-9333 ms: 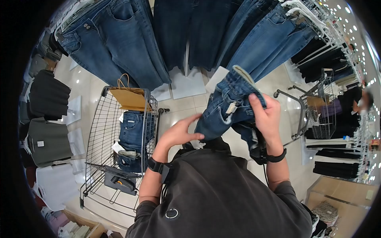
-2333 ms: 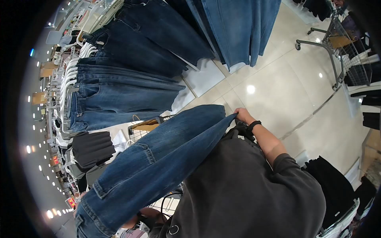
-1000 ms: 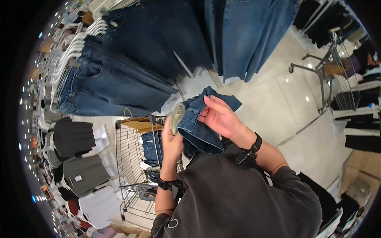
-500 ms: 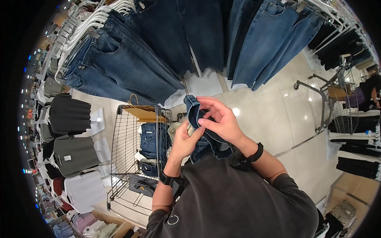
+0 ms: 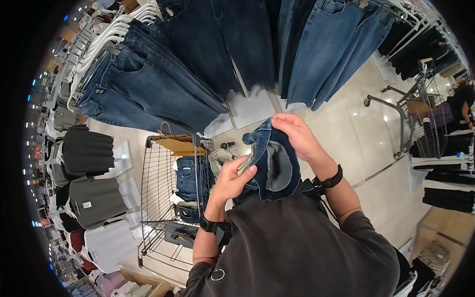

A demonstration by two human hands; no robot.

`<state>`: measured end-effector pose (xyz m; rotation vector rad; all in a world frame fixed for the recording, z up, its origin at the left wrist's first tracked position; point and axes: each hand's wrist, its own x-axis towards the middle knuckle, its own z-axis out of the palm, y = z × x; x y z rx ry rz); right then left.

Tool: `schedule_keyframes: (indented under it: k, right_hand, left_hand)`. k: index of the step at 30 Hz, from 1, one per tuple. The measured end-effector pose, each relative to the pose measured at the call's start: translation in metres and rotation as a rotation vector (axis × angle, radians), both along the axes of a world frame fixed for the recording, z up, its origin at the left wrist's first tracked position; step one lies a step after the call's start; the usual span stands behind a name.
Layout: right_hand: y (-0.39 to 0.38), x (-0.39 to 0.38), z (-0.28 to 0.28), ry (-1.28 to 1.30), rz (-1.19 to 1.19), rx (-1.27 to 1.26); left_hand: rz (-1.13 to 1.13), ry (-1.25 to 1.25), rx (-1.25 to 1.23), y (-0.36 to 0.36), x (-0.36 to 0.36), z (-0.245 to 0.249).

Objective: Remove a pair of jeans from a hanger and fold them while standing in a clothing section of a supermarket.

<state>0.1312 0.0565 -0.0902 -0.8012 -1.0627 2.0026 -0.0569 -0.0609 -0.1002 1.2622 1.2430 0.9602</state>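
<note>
Holding bunched blue jeans [image 5: 292, 173] up in front of a dark grey shirt [image 5: 302, 242], just outside the right edge of a wire cart [image 5: 147, 183]. Gripping a fold with the left hand [image 5: 231, 178], thumb laid over the denim, close to the pale inner waistband [image 5: 221, 159]. Pinching the upper edge between thumb and fingers of the right hand [image 5: 302, 138] — cloth spread between the two, with a lighter grey-blue patch [image 5: 278, 173] exposed. Inside the cart, at the far edge, a brown paper bag [image 5: 180, 145]; behind the right-hand wires, folded jeans [image 5: 192, 175]; toward the near edge, a dark grey object [image 5: 179, 235] — too small to identify. Beyond the far edge, hanging jeans [image 5: 143, 89] on white hangers [image 5: 116, 32]. Across the tiled floor [image 5: 336, 128] to the right, a second cart [image 5: 429, 129] near a person [image 5: 462, 101] in dark clothing.
</note>
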Motion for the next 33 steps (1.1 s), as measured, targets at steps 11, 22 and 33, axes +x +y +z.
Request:
schedule_keyframes:
  k: [11,22,33]
  right_hand:
    - [0.016,0.021,0.014,0.032,0.148,-0.257]
    - [-0.004,0.027,-0.02,-0.381,-0.106,0.363]
    - [-0.032,0.03,-0.066,-0.736,0.076,0.074]
  left_hand:
    - [0.018,-0.088,-0.017,-0.004,-0.022,-0.01]
    - [0.276,-0.22,0.002,-0.007,-0.026,-0.017]
    - [0.417,-0.218,0.092,-0.004,-0.016,-0.014]
